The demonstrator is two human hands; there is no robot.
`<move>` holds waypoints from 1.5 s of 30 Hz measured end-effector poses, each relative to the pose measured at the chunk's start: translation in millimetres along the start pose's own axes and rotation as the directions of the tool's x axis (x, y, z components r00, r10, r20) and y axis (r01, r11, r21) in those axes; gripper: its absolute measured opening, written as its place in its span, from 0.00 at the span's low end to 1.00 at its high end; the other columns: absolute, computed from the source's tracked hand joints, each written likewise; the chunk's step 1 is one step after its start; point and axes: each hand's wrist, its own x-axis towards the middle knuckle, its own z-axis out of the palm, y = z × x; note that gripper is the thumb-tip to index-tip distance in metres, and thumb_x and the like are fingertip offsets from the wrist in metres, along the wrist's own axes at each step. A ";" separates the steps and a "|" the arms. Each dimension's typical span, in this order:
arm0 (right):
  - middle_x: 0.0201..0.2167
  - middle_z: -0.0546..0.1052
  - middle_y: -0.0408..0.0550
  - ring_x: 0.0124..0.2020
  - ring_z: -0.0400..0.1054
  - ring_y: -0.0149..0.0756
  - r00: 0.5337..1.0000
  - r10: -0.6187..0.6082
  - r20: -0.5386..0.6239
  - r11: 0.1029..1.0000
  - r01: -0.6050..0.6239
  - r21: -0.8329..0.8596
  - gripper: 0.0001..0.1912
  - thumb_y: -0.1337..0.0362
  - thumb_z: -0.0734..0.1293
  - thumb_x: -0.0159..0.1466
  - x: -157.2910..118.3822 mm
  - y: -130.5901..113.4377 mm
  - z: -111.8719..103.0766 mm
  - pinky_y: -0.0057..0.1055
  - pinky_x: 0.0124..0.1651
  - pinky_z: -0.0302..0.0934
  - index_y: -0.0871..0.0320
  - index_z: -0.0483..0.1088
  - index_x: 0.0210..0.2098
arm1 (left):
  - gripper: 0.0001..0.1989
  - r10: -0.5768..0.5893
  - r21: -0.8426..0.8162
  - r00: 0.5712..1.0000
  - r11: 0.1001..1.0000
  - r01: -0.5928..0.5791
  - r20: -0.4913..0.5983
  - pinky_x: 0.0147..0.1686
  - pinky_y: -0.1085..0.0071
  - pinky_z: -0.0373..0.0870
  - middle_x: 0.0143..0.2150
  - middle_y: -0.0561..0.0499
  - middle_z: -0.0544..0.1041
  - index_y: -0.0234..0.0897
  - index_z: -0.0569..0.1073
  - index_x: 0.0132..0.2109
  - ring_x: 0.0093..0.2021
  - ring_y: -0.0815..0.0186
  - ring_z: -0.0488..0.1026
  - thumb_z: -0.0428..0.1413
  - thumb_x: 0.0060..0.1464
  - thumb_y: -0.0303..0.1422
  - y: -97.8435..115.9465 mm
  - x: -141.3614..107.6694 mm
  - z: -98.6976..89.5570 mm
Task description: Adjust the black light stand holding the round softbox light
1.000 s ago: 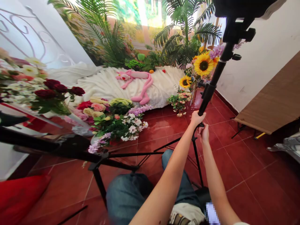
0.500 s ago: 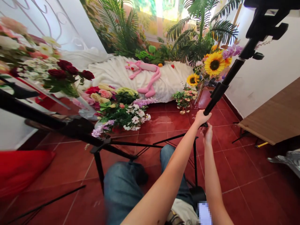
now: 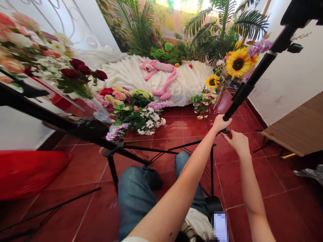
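Observation:
My left hand [image 3: 221, 123] is wrapped round the black pole of a stand [image 3: 242, 88], which leans up to the right. Just below it, my right hand [image 3: 238, 142] pinches a small black knob [image 3: 225, 131] on the pole's collar with thumb and fingertips. A dark head or bracket [image 3: 299, 13] tops the pole, partly cut off by the frame's edge. The stand's thin black legs [image 3: 212, 169] reach the floor beside my jeans-covered knees [image 3: 137, 188].
Another thick black pole [image 3: 83, 134] crosses the left side. Artificial flowers [image 3: 141, 117] stand ahead, before a white draped cloth [image 3: 191, 77] bearing a pink plush toy [image 3: 165, 80]. Sunflowers [image 3: 237, 64] and a brown board [image 3: 297, 124] are at right; a red cloth [image 3: 30, 173] lies left.
My right hand has shifted right and turned, its back now raised with the fingertips at the knob. My left hand keeps its hold on the pole. The view has swung slightly left.

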 end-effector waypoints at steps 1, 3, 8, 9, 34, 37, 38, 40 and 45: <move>0.27 0.78 0.55 0.28 0.73 0.41 1.000 -0.017 0.004 0.999 0.017 -0.049 0.24 0.43 0.62 0.65 3.2 0.0 -1.2 0.30 0.29 0.48 0.58 0.72 0.31 | 0.13 0.004 -0.008 1.000 1.000 -0.004 -0.004 0.27 0.74 0.53 0.18 0.58 0.60 0.35 0.64 0.21 0.23 0.74 0.58 0.58 0.45 0.36 0.0 0.2 0.1; 0.26 0.78 0.58 0.28 0.73 0.43 0.999 -0.034 0.010 0.993 0.035 -0.110 0.25 0.43 0.63 0.65 10.5 -0.1 0.8 0.31 0.29 0.50 0.60 0.73 0.29 | 0.14 0.011 -0.015 1.000 1.000 -0.012 -0.018 0.27 0.74 0.53 0.19 0.58 0.60 0.35 0.63 0.20 0.23 0.74 0.58 0.58 0.45 0.36 0.4 0.3 0.4; 0.21 0.76 0.57 0.29 0.73 0.42 0.996 -0.085 -0.008 0.996 0.085 -0.008 0.27 0.45 0.64 0.65 25.6 4.6 12.9 0.30 0.30 0.53 0.59 0.71 0.19 | 0.13 0.001 0.012 1.000 1.000 0.000 -0.029 0.27 0.74 0.55 0.19 0.57 0.62 0.35 0.64 0.20 0.24 0.73 0.60 0.57 0.45 0.35 4.2 -1.0 -0.2; 0.20 0.75 0.56 0.29 0.73 0.41 0.996 -0.091 -0.012 0.995 0.092 0.046 0.27 0.46 0.65 0.64 27.3 6.3 14.1 0.30 0.31 0.54 0.59 0.70 0.18 | 0.13 0.002 0.016 0.999 1.000 -0.001 -0.032 0.27 0.74 0.55 0.19 0.57 0.62 0.35 0.64 0.20 0.24 0.73 0.60 0.57 0.45 0.35 4.8 -1.1 -0.5; 0.10 0.71 0.49 0.10 0.60 0.27 0.969 0.088 0.229 0.116 -0.239 0.964 0.32 0.42 0.59 0.62 19.9 -14.4 59.4 0.24 0.15 0.52 0.57 0.65 0.11 | 0.18 0.145 -0.086 0.986 0.987 -0.138 0.083 0.38 0.74 0.68 0.33 0.51 0.75 0.35 0.73 0.37 0.33 0.70 0.70 0.61 0.47 0.46 -1.9 -22.5 -17.4; 0.11 0.71 0.49 0.11 0.61 0.28 0.974 0.083 0.212 0.093 -0.219 0.971 0.32 0.39 0.58 0.60 18.9 -16.5 62.5 0.24 0.15 0.54 0.56 0.64 0.11 | 0.20 0.095 -0.124 0.988 0.989 -0.080 0.121 0.48 0.71 0.70 0.50 0.45 0.77 0.37 0.73 0.48 0.46 0.66 0.75 0.59 0.50 0.43 -18.1 -48.8 -44.3; 0.11 0.72 0.49 0.11 0.62 0.28 0.974 0.073 0.213 0.080 -0.219 0.973 0.32 0.38 0.58 0.58 18.7 -16.8 63.8 0.24 0.15 0.54 0.56 0.64 0.11 | 0.21 0.041 -0.102 0.986 0.994 -0.025 0.159 0.49 0.70 0.71 0.51 0.44 0.77 0.37 0.73 0.48 0.47 0.65 0.75 0.59 0.49 0.43 -24.4 -59.7 -58.8; 0.12 0.72 0.50 0.11 0.63 0.29 0.974 0.060 0.218 0.061 -0.222 0.973 0.32 0.36 0.59 0.56 18.7 -16.8 66.6 0.24 0.15 0.53 0.56 0.64 0.11 | 0.21 -0.091 0.021 0.964 0.996 0.089 0.250 0.47 0.67 0.73 0.51 0.43 0.78 0.37 0.75 0.45 0.46 0.62 0.76 0.61 0.46 0.44 -36.7 -82.9 -96.7; 0.12 0.73 0.50 0.11 0.63 0.29 0.968 0.089 0.234 0.035 -0.238 0.971 0.31 0.37 0.59 0.56 18.8 -14.9 73.2 0.24 0.15 0.53 0.56 0.64 0.12 | 0.18 -0.263 0.258 0.957 0.940 0.225 0.125 0.46 0.66 0.73 0.44 0.47 0.81 0.40 0.78 0.39 0.43 0.61 0.77 0.63 0.41 0.44 -52.2 -135.1 -222.8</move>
